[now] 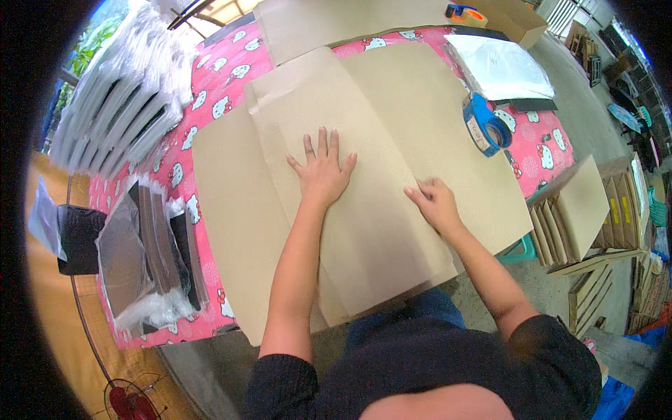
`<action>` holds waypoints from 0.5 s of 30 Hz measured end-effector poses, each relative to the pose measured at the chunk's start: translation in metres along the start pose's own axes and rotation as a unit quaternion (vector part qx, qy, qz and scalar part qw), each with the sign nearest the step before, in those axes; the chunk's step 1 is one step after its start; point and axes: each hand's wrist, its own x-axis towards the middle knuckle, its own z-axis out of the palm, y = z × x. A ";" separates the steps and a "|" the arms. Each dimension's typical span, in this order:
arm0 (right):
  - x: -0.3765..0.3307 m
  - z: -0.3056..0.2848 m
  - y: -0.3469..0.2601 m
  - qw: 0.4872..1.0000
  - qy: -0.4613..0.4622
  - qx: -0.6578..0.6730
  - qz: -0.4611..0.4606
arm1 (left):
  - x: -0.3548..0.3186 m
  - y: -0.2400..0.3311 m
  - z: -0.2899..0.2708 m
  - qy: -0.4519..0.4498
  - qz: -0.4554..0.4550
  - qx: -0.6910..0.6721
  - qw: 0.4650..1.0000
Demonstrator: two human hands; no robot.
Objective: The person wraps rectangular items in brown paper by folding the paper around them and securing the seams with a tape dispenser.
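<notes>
A large brown cardboard sheet [371, 182] lies across the table in front of me, with a long panel folded over its middle. My left hand [323, 173] presses flat on that panel, its fingers spread. At the panel's right edge is my right hand [437, 205], fingers curled in and thumb pointing left over the cardboard. Whether anything sits inside those curled fingers is hidden. A blue tape dispenser [483, 126] rests on the sheet's far right part, beyond my right hand.
Plastic-wrapped stacks [126, 98] and dark packed sheets [150, 245] line the left side of the pink patterned table cover [183, 150]. A clear-wrapped white pack [500, 66] lies far right, near tape rolls [467, 15]. Folded cardboard pieces [570, 217] stand at the right.
</notes>
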 end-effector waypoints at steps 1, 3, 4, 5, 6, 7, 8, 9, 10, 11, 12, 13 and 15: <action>0.003 0.001 0.002 1.000 -0.001 -0.002 0.000 | 0.000 0.000 0.000 -0.005 0.007 0.006 1.000; 0.016 0.008 0.004 1.000 -0.009 -0.006 -0.004 | 0.001 -0.004 0.002 -0.017 0.012 0.018 1.000; 0.030 0.012 0.001 0.999 -0.006 -0.028 -0.036 | 0.000 -0.006 0.002 -0.016 0.013 0.020 1.000; 0.053 0.017 -0.003 0.997 -0.002 -0.050 -0.066 | 0.000 -0.006 0.003 -0.016 0.016 0.023 0.999; 0.077 0.024 -0.007 0.993 0.001 -0.071 -0.097 | 0.000 -0.006 0.004 -0.017 0.018 0.025 0.999; 0.104 0.034 -0.010 0.993 -0.002 -0.061 -0.098 | 0.001 -0.008 0.003 -0.014 0.014 0.018 1.000; 0.130 0.046 -0.014 0.994 -0.005 -0.048 -0.096 | 0.000 -0.010 0.003 -0.014 0.013 0.015 1.000; 0.160 0.057 -0.022 0.988 0.000 -0.088 -0.129 | 0.000 -0.012 0.002 -0.011 0.016 0.014 1.000; 0.196 0.071 -0.023 0.981 0.039 -0.094 -0.166 | 0.002 -0.011 0.001 -0.005 0.018 0.020 1.000; 0.226 0.081 -0.041 0.981 0.021 -0.125 -0.149 | 0.001 -0.013 0.003 -0.002 0.015 0.025 1.000; 0.264 0.087 -0.044 0.983 0.009 -0.111 -0.146 | 0.004 -0.007 0.002 0.005 0.023 0.029 0.999; 0.297 0.090 -0.049 0.989 0.044 -0.080 -0.113 | 0.009 -0.001 0.000 0.014 0.029 0.028 0.999; 0.308 0.101 -0.048 0.995 0.063 -0.028 -0.078 | 0.011 -0.001 0.004 0.016 0.027 0.024 0.999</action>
